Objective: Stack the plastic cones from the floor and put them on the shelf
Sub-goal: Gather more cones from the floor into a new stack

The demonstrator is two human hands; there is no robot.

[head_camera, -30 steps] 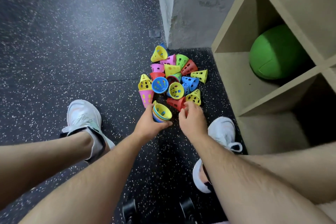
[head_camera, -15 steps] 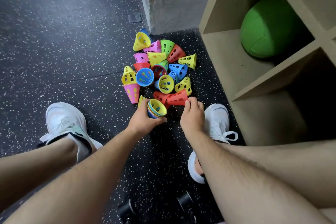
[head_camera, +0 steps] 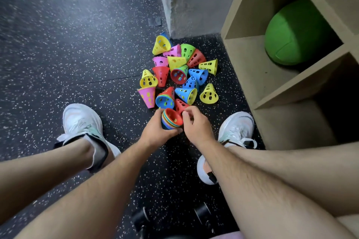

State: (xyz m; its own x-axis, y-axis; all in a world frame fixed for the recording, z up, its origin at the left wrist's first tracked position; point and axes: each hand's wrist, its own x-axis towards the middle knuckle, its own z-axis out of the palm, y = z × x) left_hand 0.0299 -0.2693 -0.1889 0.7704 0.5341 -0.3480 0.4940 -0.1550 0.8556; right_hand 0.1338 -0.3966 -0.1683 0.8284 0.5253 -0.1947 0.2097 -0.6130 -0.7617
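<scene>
Head view: two hands (head_camera: 174, 130) grip one cone stack (head_camera: 171, 121).

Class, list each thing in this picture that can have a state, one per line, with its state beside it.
left hand: closed around the stack
right hand: fingertips at the stack's rim
stack of cones: nested, held, red cone innermost
loose cones: scattered on the floor, most tipped over
shelf: open-fronted, no cones on it
green ball: resting in a shelf compartment
</scene>
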